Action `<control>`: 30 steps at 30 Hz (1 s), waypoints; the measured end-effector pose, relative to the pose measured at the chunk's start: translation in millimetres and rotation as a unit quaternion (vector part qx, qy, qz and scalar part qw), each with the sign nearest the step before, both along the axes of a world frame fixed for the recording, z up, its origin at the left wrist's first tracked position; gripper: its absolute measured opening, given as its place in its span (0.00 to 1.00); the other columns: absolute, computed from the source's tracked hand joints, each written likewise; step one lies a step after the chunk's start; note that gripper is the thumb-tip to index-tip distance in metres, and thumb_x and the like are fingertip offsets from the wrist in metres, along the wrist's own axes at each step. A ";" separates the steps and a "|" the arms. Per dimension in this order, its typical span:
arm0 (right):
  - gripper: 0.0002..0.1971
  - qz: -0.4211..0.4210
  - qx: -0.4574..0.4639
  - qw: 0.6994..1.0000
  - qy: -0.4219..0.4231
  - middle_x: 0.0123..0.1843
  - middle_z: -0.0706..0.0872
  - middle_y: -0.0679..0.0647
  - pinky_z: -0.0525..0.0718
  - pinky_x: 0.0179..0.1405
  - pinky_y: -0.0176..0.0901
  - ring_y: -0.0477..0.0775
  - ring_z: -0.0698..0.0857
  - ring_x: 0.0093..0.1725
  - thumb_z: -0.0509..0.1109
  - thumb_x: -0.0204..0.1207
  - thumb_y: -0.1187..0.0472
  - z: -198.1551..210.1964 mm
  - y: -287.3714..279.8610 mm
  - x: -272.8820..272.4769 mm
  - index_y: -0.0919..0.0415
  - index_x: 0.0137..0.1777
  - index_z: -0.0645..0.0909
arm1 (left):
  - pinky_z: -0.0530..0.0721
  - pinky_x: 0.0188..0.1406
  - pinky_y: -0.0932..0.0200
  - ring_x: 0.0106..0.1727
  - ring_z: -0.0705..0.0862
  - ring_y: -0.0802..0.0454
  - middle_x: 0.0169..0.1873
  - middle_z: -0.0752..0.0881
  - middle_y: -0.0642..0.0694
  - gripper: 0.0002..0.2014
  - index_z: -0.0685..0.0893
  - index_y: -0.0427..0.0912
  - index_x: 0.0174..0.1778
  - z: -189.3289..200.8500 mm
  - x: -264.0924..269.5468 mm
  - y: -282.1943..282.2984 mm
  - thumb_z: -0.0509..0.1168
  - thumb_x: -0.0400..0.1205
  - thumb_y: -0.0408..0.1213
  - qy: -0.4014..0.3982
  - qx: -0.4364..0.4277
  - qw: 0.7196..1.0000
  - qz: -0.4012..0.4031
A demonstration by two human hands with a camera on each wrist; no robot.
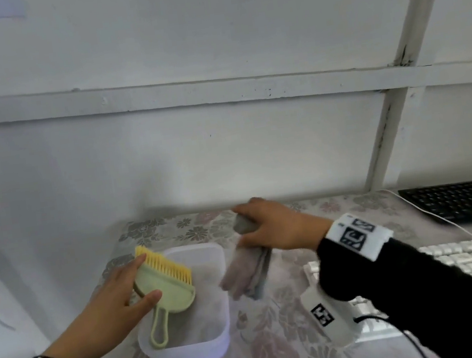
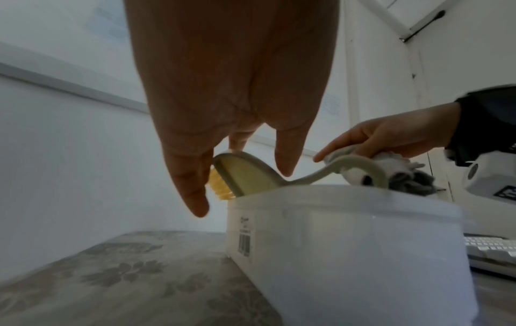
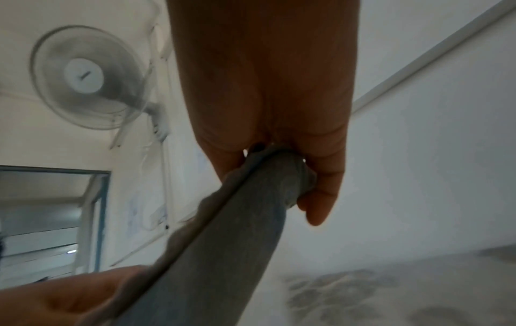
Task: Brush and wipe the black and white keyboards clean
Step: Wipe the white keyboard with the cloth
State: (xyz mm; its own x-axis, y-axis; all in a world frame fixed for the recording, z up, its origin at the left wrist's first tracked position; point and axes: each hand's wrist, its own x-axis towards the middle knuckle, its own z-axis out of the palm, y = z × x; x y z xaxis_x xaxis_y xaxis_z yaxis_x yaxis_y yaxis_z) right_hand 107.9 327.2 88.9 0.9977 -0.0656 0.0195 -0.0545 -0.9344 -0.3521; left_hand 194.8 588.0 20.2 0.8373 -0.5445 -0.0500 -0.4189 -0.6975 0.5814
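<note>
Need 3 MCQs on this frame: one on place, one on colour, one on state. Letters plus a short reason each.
1. Where does the brush sit?
A. on the black keyboard
B. over the translucent tub
C. on the floor

2. What colour are the bristles?
A. yellow
B. red
C. black

3. What is the right hand doing?
A. lying flat and empty
B. typing on keys
C. gripping the grey cloth

Answers:
1 B, the brush's handle crosses the tub's rim while the left hand holds its head.
2 A, the head view shows yellow bristles on a pale green body.
3 C, the right wrist view shows the fingers curled round the cloth.
</note>
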 end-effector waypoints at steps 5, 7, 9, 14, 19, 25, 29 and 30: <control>0.31 -0.115 0.074 0.987 0.084 0.75 0.73 0.55 0.69 0.68 0.40 0.52 0.74 0.68 0.72 0.76 0.56 -9.8 -90.4 -55.7 0.55 0.78 0.68 | 0.57 0.77 0.51 0.79 0.55 0.45 0.79 0.57 0.45 0.33 0.60 0.50 0.79 13.1 -25.2 -18.2 0.65 0.80 0.47 -0.144 0.013 0.989 0.025; 0.33 -0.145 0.093 0.978 0.118 0.76 0.72 0.52 0.69 0.67 0.39 0.50 0.74 0.67 0.73 0.75 0.54 -17.0 -119.7 -68.0 0.52 0.79 0.66 | 0.57 0.74 0.57 0.78 0.57 0.47 0.79 0.60 0.47 0.33 0.63 0.51 0.78 27.4 -44.3 -34.6 0.61 0.77 0.54 -0.190 -0.003 0.982 -0.009; 0.33 -0.141 0.090 0.974 0.154 0.78 0.70 0.50 0.67 0.70 0.39 0.50 0.72 0.71 0.73 0.75 0.53 -22.5 -139.3 -76.9 0.50 0.79 0.66 | 0.53 0.70 0.68 0.79 0.55 0.54 0.78 0.57 0.54 0.35 0.59 0.55 0.78 38.3 -64.6 -57.2 0.56 0.75 0.60 -0.180 -0.003 0.983 -0.045; 0.31 -0.095 -0.033 0.974 0.202 0.80 0.66 0.51 0.65 0.74 0.42 0.53 0.69 0.76 0.66 0.80 0.52 -36.1 -154.9 -86.5 0.50 0.82 0.60 | 0.52 0.74 0.69 0.80 0.48 0.62 0.78 0.47 0.63 0.34 0.47 0.59 0.80 44.4 -110.6 -120.9 0.54 0.82 0.59 -0.131 0.012 0.983 -0.129; 0.23 -0.106 -0.077 0.982 0.132 0.71 0.72 0.60 0.77 0.63 0.49 0.62 0.78 0.65 0.62 0.81 0.48 -43.1 -143.6 -81.5 0.55 0.74 0.71 | 0.52 0.78 0.63 0.81 0.47 0.59 0.81 0.44 0.58 0.36 0.41 0.52 0.82 33.2 -137.8 -170.8 0.56 0.84 0.53 -0.065 0.086 0.976 -0.190; 0.15 -0.069 -0.118 0.959 0.247 0.51 0.82 0.59 0.82 0.48 0.45 0.58 0.82 0.43 0.64 0.75 0.46 -52.3 -116.9 -81.5 0.57 0.38 0.81 | 0.62 0.77 0.53 0.79 0.58 0.50 0.79 0.55 0.50 0.46 0.45 0.47 0.82 -0.2 -139.1 -208.0 0.66 0.77 0.55 0.036 0.127 0.966 -0.224; 0.04 -0.072 -0.083 0.956 0.270 0.53 0.83 0.65 0.73 0.36 0.43 0.57 0.76 0.41 0.63 0.73 0.63 -43.6 -131.7 -79.9 0.62 0.46 0.75 | 0.62 0.78 0.51 0.80 0.56 0.47 0.80 0.49 0.50 0.53 0.40 0.44 0.82 -10.2 -139.8 -214.5 0.69 0.74 0.57 0.067 0.158 0.958 -0.230; 0.02 -0.073 -0.073 0.959 0.263 0.51 0.83 0.65 0.72 0.34 0.42 0.57 0.75 0.40 0.62 0.73 0.66 -41.1 -134.9 -79.5 0.63 0.44 0.74 | 0.62 0.78 0.51 0.80 0.57 0.47 0.80 0.48 0.50 0.54 0.39 0.43 0.82 -10.6 -140.5 -215.7 0.70 0.74 0.56 0.070 0.162 0.957 -0.230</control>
